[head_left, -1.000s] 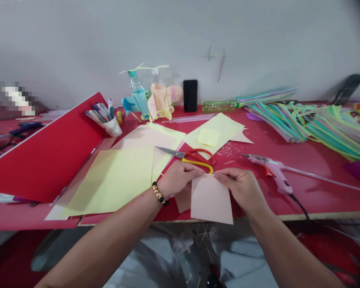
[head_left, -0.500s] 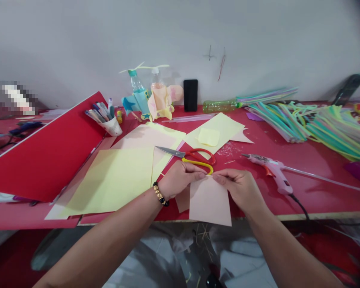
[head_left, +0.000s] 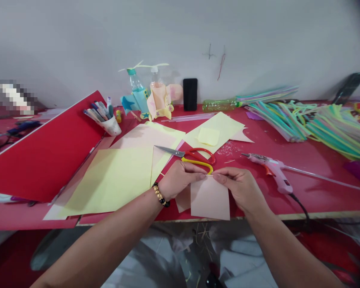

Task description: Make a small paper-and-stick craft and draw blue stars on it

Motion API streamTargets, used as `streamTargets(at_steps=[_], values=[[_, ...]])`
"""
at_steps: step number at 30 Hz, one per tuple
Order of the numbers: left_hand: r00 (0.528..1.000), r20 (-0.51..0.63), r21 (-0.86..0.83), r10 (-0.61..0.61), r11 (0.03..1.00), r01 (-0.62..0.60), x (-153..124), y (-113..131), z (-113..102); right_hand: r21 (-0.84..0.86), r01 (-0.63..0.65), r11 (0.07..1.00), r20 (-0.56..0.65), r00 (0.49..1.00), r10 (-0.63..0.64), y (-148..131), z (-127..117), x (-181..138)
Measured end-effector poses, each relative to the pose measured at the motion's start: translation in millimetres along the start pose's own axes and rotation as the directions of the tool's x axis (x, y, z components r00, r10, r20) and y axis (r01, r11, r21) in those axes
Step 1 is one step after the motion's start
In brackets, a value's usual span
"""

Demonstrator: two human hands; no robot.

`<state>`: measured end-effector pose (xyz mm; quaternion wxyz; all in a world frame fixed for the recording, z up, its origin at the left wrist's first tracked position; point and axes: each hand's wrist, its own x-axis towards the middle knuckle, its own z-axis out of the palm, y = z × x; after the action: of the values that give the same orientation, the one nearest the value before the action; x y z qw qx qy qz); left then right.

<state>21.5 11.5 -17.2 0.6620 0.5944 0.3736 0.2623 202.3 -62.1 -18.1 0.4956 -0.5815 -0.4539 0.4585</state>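
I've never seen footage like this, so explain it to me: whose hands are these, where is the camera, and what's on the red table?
The camera sits on a person's head, looking forward and down, so both arms are that person's own. The left hand and right hand pinch the top edge of a pale pink paper sheet at the near edge of the red table. Behind lie scissors, yellow paper sheets, a glue gun, a cup of pens and bundles of coloured straws.

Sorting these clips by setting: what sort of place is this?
Probably a craft workbench, maybe in a workshop or classroom: a red table strewn with yellow paper, scissors, a glue gun and heaps of straws. The left hand and right hand pinch a pink paper.
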Motion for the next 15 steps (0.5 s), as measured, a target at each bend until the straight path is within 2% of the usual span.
streamTargets(at_steps=[15], values=[[0.999, -0.028, -0.051, -0.035, 0.998, 0.033, 0.3, 0.3, 2.3, 0.035, -0.019, 0.999, -0.007, 1.000, 0.020, 1.9, 1.0, 1.2]])
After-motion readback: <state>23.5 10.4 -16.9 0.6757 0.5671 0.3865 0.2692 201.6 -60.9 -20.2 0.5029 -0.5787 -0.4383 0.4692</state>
